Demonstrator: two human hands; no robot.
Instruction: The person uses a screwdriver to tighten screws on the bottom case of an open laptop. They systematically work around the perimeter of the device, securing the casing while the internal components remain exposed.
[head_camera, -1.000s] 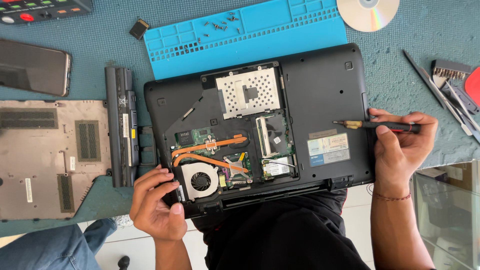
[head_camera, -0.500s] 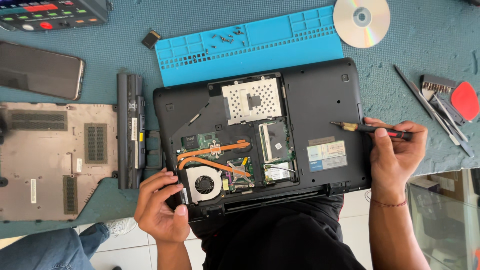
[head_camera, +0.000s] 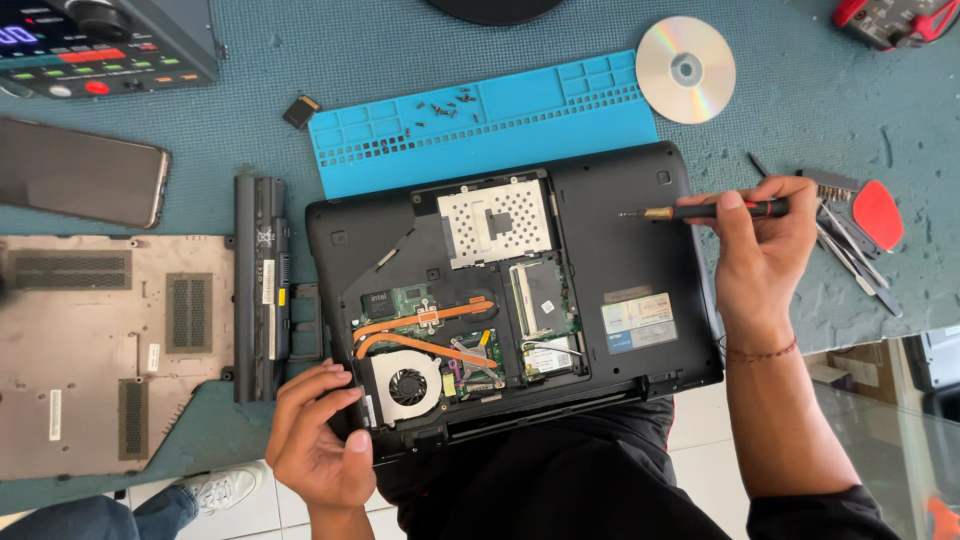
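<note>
R hand (head_camera: 765, 250) grips screwdriver (head_camera: 705, 211), tip over bare laptop (head_camera: 620, 250) base nr top edge. L hand (head_camera: 315, 440) clamps laptop's bottom-left corner, fingers by fan (head_camera: 408, 385).

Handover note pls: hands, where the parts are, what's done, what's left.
Left hand: grips the near left corner of the laptop, which lies bottom up.
Right hand: holds a screwdriver, tip over the bare right part of the case.
Parts: cover lies to the left, battery beside the laptop, loose screws on the blue tray.
Done: cover and battery off; fan, heat pipes and drive exposed.
Left: fan, drive and boards are still in place.
</note>
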